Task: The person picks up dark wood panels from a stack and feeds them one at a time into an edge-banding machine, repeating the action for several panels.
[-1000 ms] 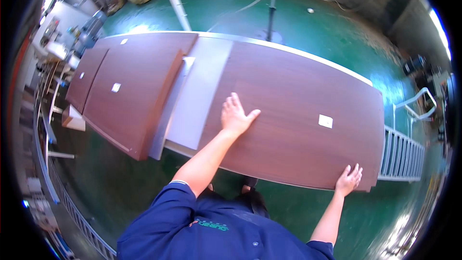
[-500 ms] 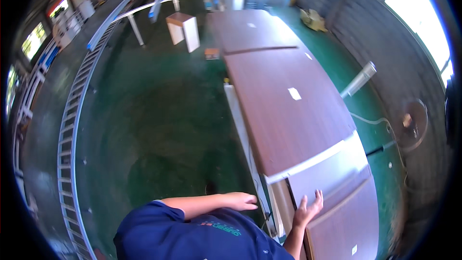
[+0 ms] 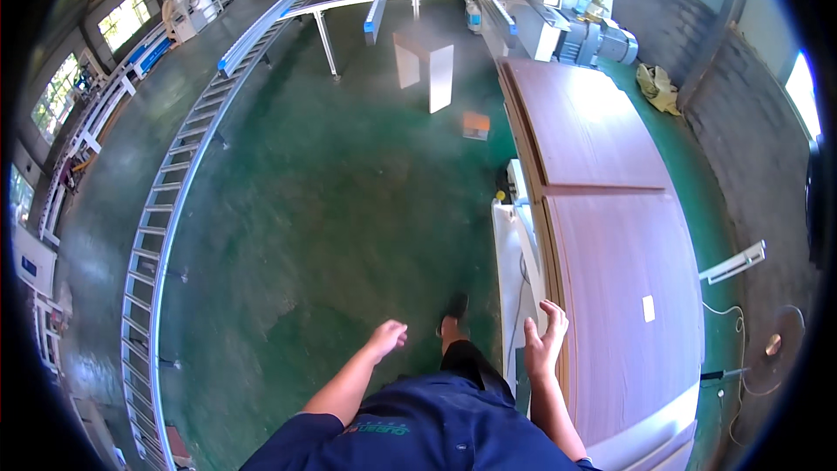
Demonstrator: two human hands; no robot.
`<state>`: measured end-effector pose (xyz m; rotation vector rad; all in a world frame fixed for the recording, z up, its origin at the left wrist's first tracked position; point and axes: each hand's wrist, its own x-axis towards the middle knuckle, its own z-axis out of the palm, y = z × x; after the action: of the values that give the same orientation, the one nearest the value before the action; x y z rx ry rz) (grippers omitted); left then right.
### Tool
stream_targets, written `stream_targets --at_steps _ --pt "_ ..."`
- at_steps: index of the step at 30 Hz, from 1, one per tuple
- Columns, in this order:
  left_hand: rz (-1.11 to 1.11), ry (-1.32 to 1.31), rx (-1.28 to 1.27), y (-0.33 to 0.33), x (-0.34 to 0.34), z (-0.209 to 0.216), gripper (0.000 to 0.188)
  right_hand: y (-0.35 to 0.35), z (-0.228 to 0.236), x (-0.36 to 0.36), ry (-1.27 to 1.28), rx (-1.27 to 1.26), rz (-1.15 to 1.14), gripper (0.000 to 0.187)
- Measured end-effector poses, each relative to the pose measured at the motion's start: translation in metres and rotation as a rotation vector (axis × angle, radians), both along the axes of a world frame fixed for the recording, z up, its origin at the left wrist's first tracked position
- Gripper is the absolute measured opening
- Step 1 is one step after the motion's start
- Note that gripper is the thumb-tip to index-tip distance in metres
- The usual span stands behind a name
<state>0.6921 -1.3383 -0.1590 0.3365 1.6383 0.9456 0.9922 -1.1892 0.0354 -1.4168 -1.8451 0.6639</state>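
My left hand [image 3: 386, 338] hangs over the green floor, its fingers loosely curled with nothing in them. Off to the right, my right hand [image 3: 545, 338] is raised, thumb and fingers apart, holding nothing. It is nearest the left edge of a long stack of brown wood-grain boards [image 3: 623, 270], and I cannot tell whether it touches them. A small white label [image 3: 648, 308] lies on the top board. Farther along, another brown board [image 3: 584, 126] sits on the stack. A white metal frame [image 3: 508, 270] runs along the stack's left side.
A roller conveyor [image 3: 170, 183] curves along the left. Ahead on the green floor [image 3: 331, 218] stand a small white-and-brown panel piece [image 3: 440, 78] and an orange box [image 3: 475, 126]. Beyond are metal rails [image 3: 384, 0] and a machine with a motor [image 3: 602, 42]. A round-based fan-like stand [image 3: 774, 347] is at right.
The view has shifted forward and left along the boards. My left hand has moved out from my body and curled; my right hand has left the area over the boards for their edge.
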Motion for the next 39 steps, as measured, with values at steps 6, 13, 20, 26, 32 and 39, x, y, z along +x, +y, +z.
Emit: stream_targets --at_steps 6,13,20,26,32,39 --pt "-0.726 0.543 -0.289 -0.055 -0.130 -0.148 0.045 0.147 -0.014 -0.139 0.193 -0.067 0.159 0.036" --pt "0.237 0.234 -0.514 0.050 -0.228 -0.058 0.025 0.331 0.024 -0.274 0.314 -0.094 0.348 0.035" --pt "0.113 0.074 -0.385 0.212 -0.291 -0.083 0.028 0.464 0.022 -0.383 0.453 -0.372 0.415 0.032" --pt "-0.041 -0.008 -0.341 0.356 -0.425 -0.188 0.034 0.589 -0.014 -0.439 0.634 -0.552 0.303 0.025" --pt "-0.054 0.239 -0.147 0.635 -0.570 -0.075 0.039 0.709 0.032 -0.494 0.781 -0.556 0.098 0.024" --pt "0.211 -0.018 0.241 0.920 -0.651 0.045 0.055 0.865 0.033 -0.558 0.891 -0.582 -0.014 0.028"
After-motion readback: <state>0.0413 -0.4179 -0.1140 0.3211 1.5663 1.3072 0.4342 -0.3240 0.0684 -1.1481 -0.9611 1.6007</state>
